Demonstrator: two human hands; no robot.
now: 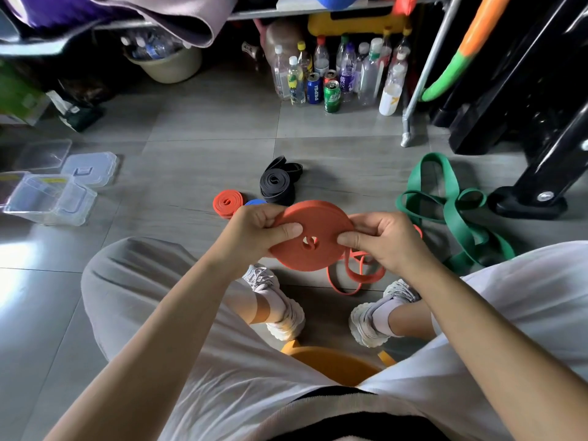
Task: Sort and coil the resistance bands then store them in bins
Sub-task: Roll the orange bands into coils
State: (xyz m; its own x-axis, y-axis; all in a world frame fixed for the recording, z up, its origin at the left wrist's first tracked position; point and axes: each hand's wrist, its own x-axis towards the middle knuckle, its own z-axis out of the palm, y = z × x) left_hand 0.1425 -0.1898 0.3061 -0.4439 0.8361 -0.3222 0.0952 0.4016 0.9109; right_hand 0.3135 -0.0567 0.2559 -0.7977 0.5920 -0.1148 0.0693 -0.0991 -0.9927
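Observation:
A large flat coil of orange resistance band (313, 249) is held above the floor between my knees. My left hand (257, 232) grips its left side, thumb on top. My right hand (380, 240) pinches its right edge; a loose orange tail (353, 278) hangs down to the floor. On the floor beyond lie a small coiled orange band (226, 202), a coiled black band (277, 184) and, half hidden by my left hand, a blue band (255, 202). An uncoiled green band (451, 205) sprawls at the right. Clear plastic bins (47, 198) stand at the left.
Bin lids (90, 167) lie behind the bins. Bottles and cans (331, 81) crowd the back under a shelf. Black machine legs (534, 183) and a metal pole (416, 100) stand at the right. An orange stool (334, 364) is under me, my shoes beside it.

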